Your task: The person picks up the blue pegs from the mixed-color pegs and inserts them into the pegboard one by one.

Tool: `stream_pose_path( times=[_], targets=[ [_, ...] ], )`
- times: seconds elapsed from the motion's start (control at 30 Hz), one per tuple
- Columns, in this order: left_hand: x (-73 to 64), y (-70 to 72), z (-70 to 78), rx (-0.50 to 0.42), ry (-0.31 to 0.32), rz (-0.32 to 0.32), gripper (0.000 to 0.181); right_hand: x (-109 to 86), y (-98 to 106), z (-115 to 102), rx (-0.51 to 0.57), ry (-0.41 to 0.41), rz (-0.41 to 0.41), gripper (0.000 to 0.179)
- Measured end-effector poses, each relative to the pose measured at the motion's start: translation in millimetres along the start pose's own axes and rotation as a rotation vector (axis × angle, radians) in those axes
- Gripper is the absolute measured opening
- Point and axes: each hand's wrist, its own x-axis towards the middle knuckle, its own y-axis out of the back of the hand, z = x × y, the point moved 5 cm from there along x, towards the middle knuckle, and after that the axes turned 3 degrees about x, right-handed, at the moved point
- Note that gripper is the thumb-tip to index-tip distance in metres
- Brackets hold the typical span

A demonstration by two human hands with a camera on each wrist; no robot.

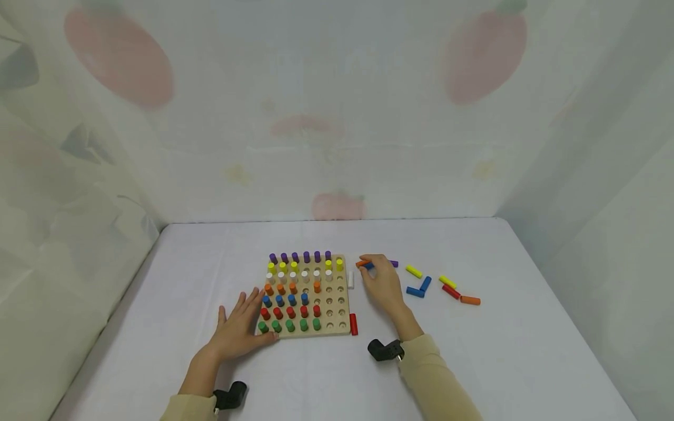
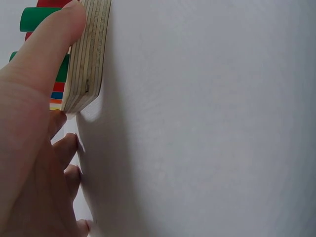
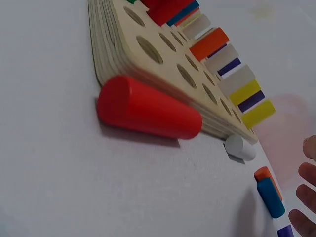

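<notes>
A wooden pegboard stands on the table, its rows filled with green, red, blue, orange, white, yellow and purple pegs. Several holes toward its right side are bare. My left hand rests at the board's left side, fingers spread. Its thumb presses the front edge by a green peg. To the right of the board, my right hand hovers over an orange peg and a blue peg lying together. Its loosely bent fingers show nothing between them.
A red peg and a white peg lie along the board's right edge. Beyond the right hand are a purple peg, yellow pegs, blue pegs, another red peg and another orange peg.
</notes>
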Motion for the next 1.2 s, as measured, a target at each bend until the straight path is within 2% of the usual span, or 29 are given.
stream_pose_path(
  times=[0.43,0.97,1.2],
  targets=[
    [-0.7,-1.8,-1.9,0.004,-0.002,0.012,0.105,4.2,-2.0,14.8,-0.030,-0.070,-0.101,0.032],
    [-1.0,-0.6,-0.2,-0.003,0.004,0.007,0.105,3.2,-2.7,20.0,-0.044,-0.084,-0.139,0.025],
    [-0.4,-0.9,-0.4,-0.004,-0.001,0.007,0.105,5.0,0.0,19.1,-0.089,-0.088,-0.166,0.026]
  ],
)
